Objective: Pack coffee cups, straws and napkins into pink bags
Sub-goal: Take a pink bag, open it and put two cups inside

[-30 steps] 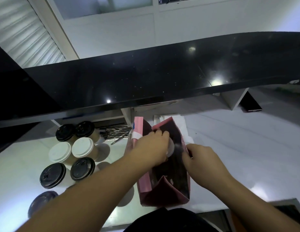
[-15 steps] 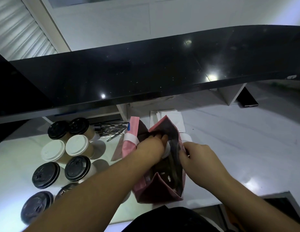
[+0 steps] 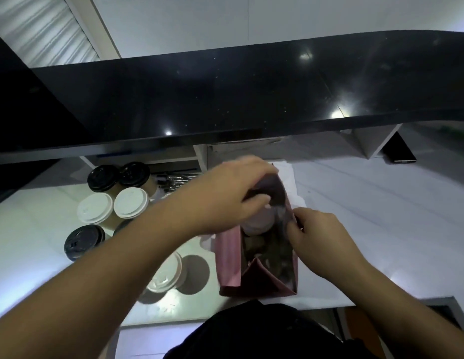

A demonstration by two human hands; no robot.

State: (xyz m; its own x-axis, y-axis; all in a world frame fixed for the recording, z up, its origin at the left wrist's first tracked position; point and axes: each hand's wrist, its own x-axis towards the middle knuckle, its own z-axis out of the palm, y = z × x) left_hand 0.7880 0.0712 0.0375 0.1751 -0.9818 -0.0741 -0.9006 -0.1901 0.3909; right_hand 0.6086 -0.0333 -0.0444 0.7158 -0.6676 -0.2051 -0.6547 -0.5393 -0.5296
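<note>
A white worktop is running under a glossy black raised counter, with white walls behind. A pink bag is standing open near the worktop's front edge, a white-lidded coffee cup sitting inside it. The left hand is lying over the bag's mouth, fingers curled at its far rim; what it is gripping cannot be told. The right hand is pinching the bag's right rim. Black- and white-lidded cups are clustering toward the left end, straws behind them, napkins behind the bag.
</note>
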